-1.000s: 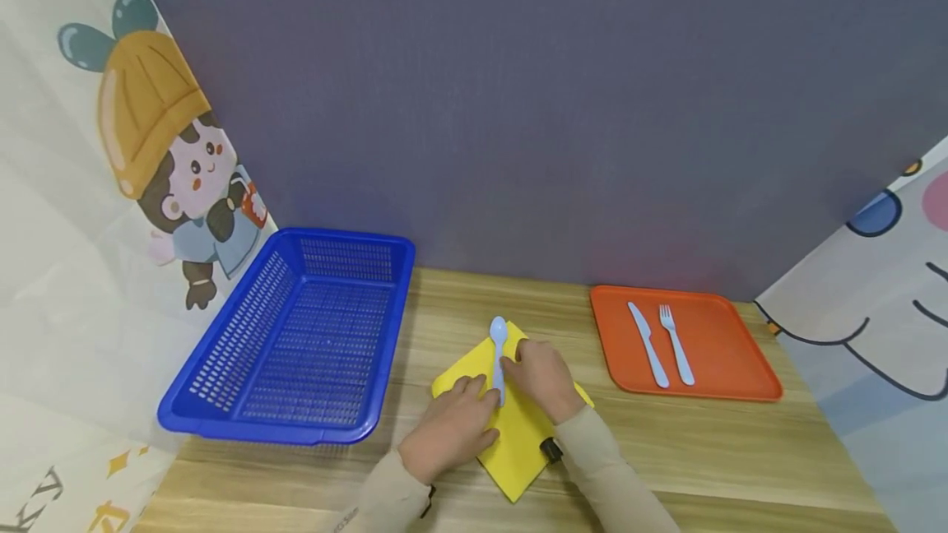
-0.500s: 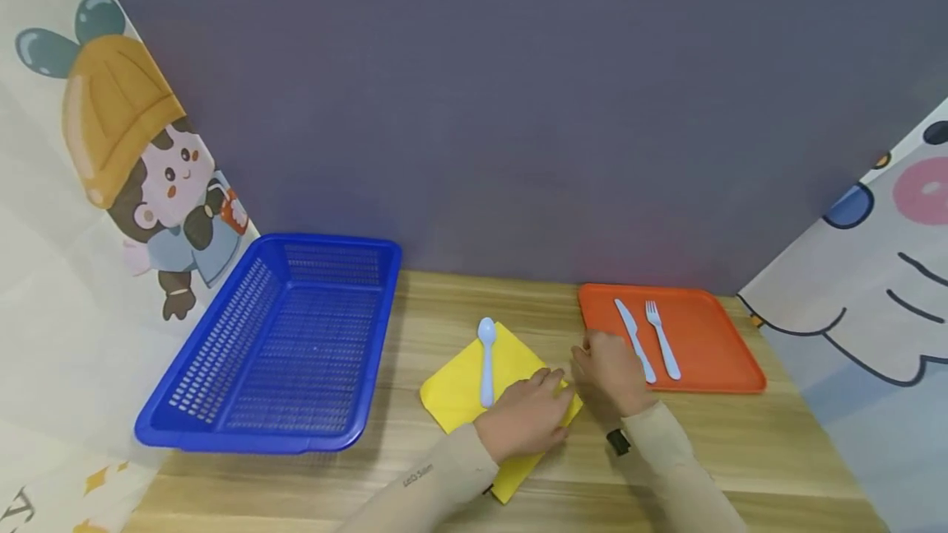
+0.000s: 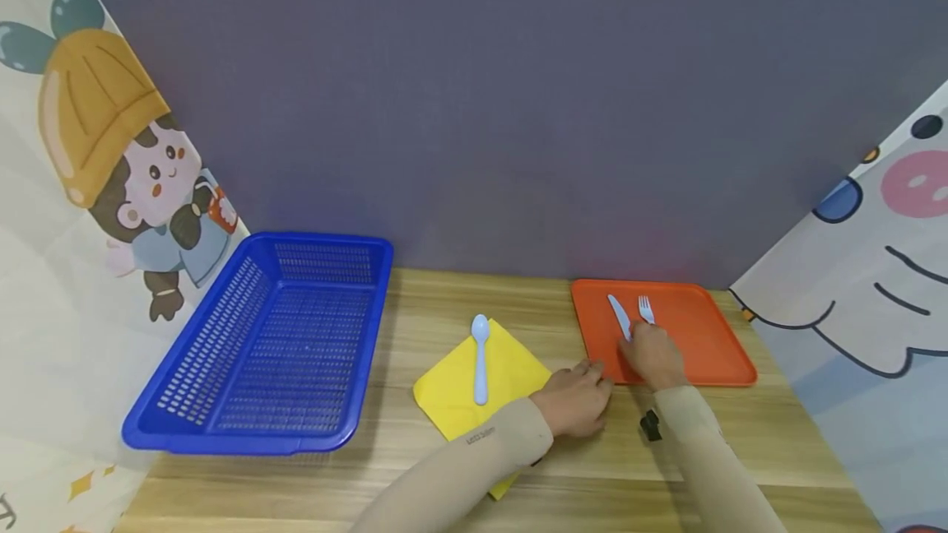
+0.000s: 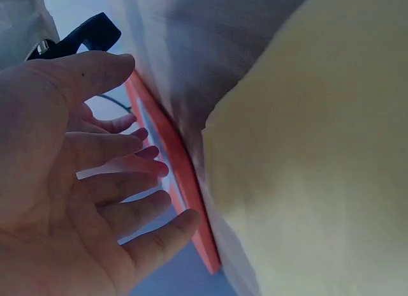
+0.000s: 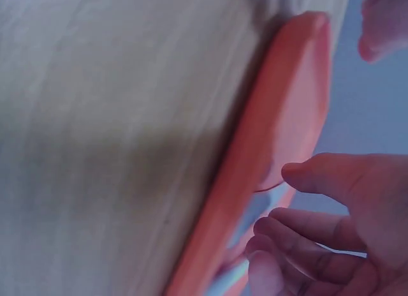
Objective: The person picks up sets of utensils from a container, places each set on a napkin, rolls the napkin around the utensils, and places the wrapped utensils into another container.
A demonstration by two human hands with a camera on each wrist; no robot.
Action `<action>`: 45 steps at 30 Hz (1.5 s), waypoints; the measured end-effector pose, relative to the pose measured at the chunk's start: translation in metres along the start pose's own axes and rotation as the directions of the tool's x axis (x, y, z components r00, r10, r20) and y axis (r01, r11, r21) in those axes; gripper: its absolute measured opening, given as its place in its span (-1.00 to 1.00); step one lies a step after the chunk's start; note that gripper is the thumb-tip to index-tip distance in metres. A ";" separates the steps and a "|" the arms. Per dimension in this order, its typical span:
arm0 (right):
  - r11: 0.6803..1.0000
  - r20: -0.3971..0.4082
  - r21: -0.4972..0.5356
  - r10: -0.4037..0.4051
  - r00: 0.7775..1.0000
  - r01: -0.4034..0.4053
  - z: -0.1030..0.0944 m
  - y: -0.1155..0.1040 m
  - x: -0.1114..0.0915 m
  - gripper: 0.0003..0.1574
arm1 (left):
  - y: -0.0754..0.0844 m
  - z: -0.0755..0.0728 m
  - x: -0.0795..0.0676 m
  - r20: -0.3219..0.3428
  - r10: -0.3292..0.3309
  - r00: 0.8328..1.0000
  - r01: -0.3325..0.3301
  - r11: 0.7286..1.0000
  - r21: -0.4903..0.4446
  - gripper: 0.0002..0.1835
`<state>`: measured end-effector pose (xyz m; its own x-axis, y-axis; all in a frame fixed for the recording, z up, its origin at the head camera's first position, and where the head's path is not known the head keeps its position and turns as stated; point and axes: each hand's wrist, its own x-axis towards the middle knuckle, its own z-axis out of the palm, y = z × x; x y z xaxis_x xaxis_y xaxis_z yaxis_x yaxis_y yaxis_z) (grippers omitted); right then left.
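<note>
My right hand [image 3: 655, 354] is over the orange tray [image 3: 707, 340], covering the handles of a pale blue knife [image 3: 619, 317] and a pale blue fork [image 3: 646, 310]. In the right wrist view its thumb and relaxed fingers [image 5: 319, 229] stand apart close to the cutlery. My left hand [image 3: 576, 399] is at the tray's front left corner, its fingers stretched out, holding nothing. Under that forearm lies a folded yellow napkin [image 3: 444, 389], partly hidden. A pale blue spoon [image 3: 480, 364] lies on the napkin, bowl toward the back.
A deep blue slotted basket [image 3: 363, 401] stands on the left of the wooden table [image 3: 415, 294]. A grey panel [image 3: 474, 105] rises behind the table, and printed sheets close in both sides.
Both hands have left the napkin and spoon and moved right. The right hand has reached over the knife and fork; the left has followed toward the tray. The view has shifted slightly right.
</note>
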<state>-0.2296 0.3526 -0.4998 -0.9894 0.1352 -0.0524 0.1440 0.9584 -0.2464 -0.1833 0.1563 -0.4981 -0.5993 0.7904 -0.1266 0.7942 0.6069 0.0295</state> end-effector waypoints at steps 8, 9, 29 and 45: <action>1.000 0.017 -0.002 0.029 0.999 -0.029 0.003 0.001 0.003 -0.73 | -0.002 0.002 0.005 0.058 -0.034 0.998 0.034 0.999 -0.010 -0.37; 1.000 0.021 0.003 0.030 0.999 -0.030 0.003 0.000 0.003 -0.73 | -0.003 0.002 0.006 0.057 -0.035 0.998 0.036 0.999 -0.012 -0.37; 0.988 -0.005 0.143 -0.059 0.998 0.059 -0.015 -0.052 -0.007 -0.56 | -0.029 -0.025 -0.045 -0.036 -0.048 0.998 0.048 0.999 -0.004 -0.34; 0.938 -0.080 0.259 -0.219 0.973 0.232 0.006 -0.144 -0.039 -0.84 | -0.068 -0.015 -0.132 -0.090 -0.212 0.973 0.210 0.977 -0.031 -0.32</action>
<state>-0.2113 0.2079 -0.4677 -0.9951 -0.0578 0.0805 -0.0902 0.8648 -0.4939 -0.1595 0.0118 -0.4686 -0.7605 0.6481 -0.0406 0.6472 0.7616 0.0332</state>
